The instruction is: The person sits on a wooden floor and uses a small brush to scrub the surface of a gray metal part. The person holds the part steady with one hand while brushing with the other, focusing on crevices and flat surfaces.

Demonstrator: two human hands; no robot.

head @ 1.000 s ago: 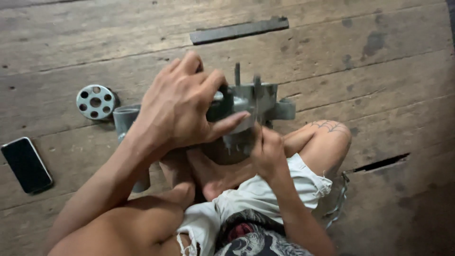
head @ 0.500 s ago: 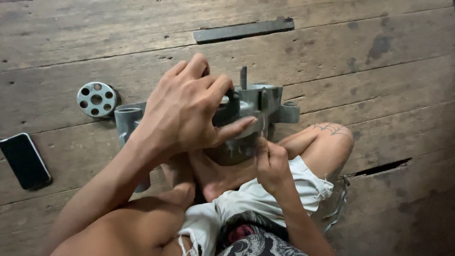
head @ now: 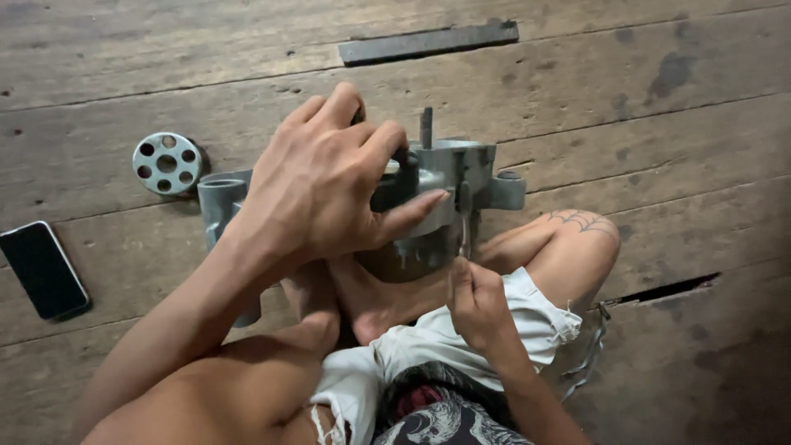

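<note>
The person sat on a wooden plank floor (head: pixel 659 99) with legs folded, and a grey cast-metal housing (head: pixel 461 177) stood on the boards just in front of the feet, between the knees. The left hand (head: pixel 329 185) lay spread over the top of the housing, its fingers curled down over the far rim and its thumb stretched along the near side, so that it gripped the part firmly from above. A thin metal pin (head: pixel 426 128) stood upright out of the housing just beside those fingers. The right hand (head: pixel 476 301) was lower and nearer the body, closed with its fingertips pinched on a slim metal tool (head: pixel 466 235) that pointed up against the near face of the housing. A short grey tube (head: pixel 221 198) stuck out to the left from behind the left wrist, and whether it was part of the housing could not be told. Farther left on the floor lay a round metal disc (head: pixel 167 163) with a ring of holes, and near it, toward the left edge, a dark phone (head: pixel 43 269) lay face up. A flat metal bar (head: pixel 428 41) lay well apart at the top of the view. A dark gap (head: pixel 667 288) showed between boards to the right of the knee.
</note>
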